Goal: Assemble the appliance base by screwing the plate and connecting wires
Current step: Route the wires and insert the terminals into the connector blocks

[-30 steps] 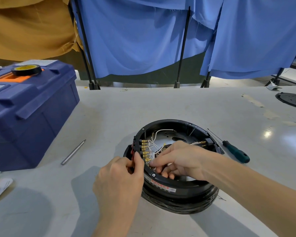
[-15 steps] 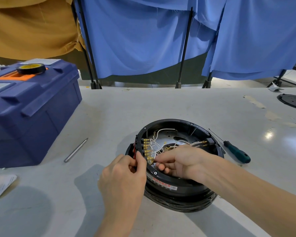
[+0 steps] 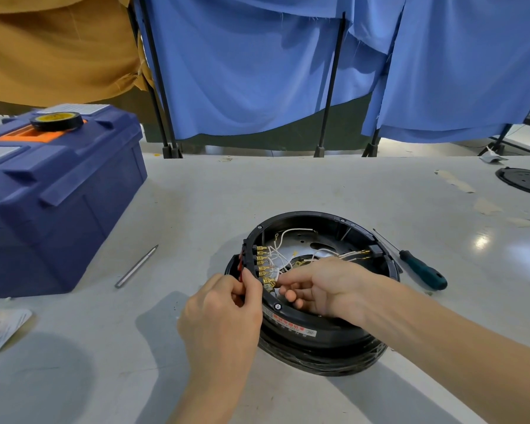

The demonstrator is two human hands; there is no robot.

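Edging toward the nearest brass terminals, the right hand pinches a thin white wire; the left hand grips the round black appliance base: wiring unfinished.

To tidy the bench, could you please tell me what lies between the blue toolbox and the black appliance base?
The head view shows a metal rod lying on the table between the blue toolbox and the appliance base.

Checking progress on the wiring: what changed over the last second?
Nothing clearly moved. The left hand still grips the base at its rim; the right hand still pinches a white wire by the brass terminals. Screwdriver and metal rod lie where they were.
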